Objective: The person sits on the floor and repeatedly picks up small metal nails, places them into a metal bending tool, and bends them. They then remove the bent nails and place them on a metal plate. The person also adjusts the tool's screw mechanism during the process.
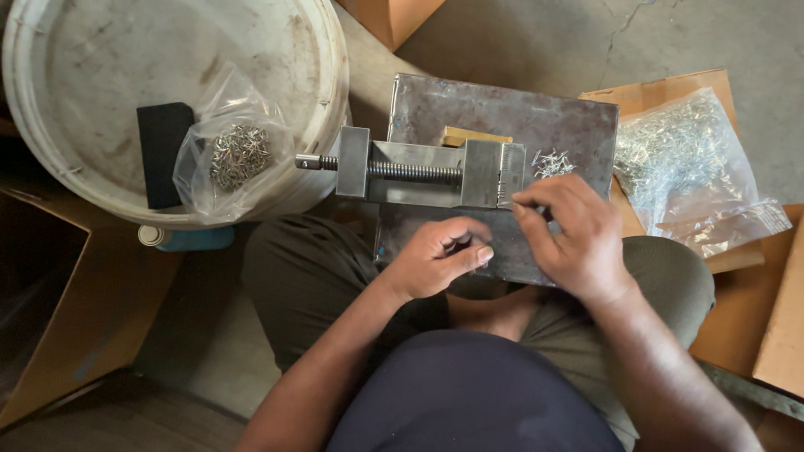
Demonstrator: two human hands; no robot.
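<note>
While the person sat with legs folded under a steel plate, the right hand rested at the right end of a small vise, its fingertips pinched narrowly together on something too small to make out, right against the vise's jaw. The left hand lay just nearer, on the plate's near edge, fingers curled in loosely; whether it held anything could not be told.

The vise lay across the plate with its screw running left. Just beyond the right hand, a small heap of loose pins sat on the plate. A wooden block showed behind the vise.

Further right, a clear bag of pins lay on flattened cardboard. To the left, an upturned white bucket bore a second, smaller bag of pins and a black block beside it. A brown cardboard box stood at the near left. The floor was bare grey concrete, cracked at the far right.
</note>
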